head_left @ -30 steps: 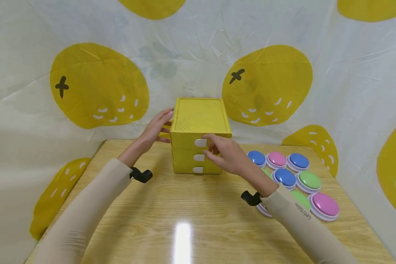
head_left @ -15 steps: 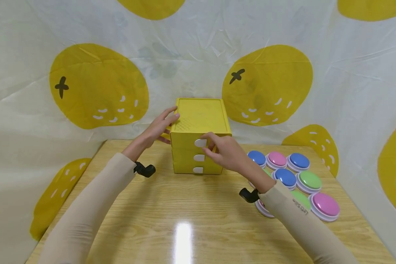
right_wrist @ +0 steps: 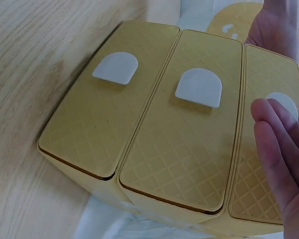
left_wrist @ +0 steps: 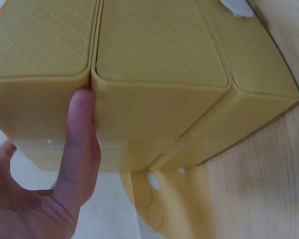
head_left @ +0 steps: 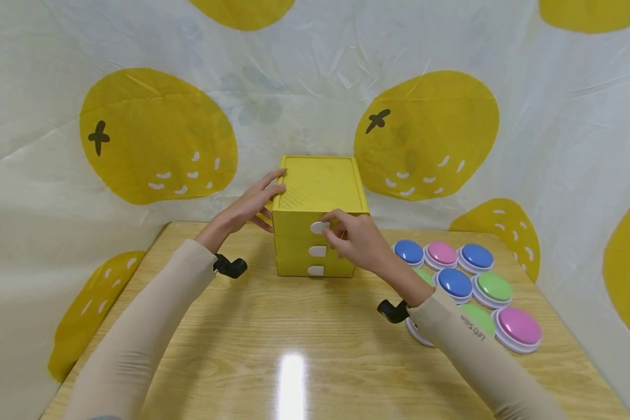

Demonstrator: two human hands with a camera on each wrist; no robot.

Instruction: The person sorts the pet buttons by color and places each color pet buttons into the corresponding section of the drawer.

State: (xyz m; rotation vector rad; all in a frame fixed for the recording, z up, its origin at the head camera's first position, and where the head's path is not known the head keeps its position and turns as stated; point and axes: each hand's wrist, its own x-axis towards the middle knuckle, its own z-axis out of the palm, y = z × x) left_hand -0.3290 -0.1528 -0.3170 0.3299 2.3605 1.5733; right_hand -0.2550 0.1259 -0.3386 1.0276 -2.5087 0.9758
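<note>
While my left hand (head_left: 248, 205) touches the left side of the yellow box (head_left: 324, 182) with spread, nearly straight fingers, my right hand (head_left: 359, 238) is nearer to the top white handle (head_left: 317, 227). This handle lies just left of my bent right fingertips; whether they pinch it, I cannot tell. The box stands far on the table (head_left: 241, 338).

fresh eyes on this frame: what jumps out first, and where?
Probably the yellow three-drawer box at the far middle of the table, with the left hand on its left side and the right hand at the top drawer's white tab. Next, the blue, pink and green domed buttons grouped on the right. Behind everything hangs pale cloth printed with large yellow fruit shapes.
</note>
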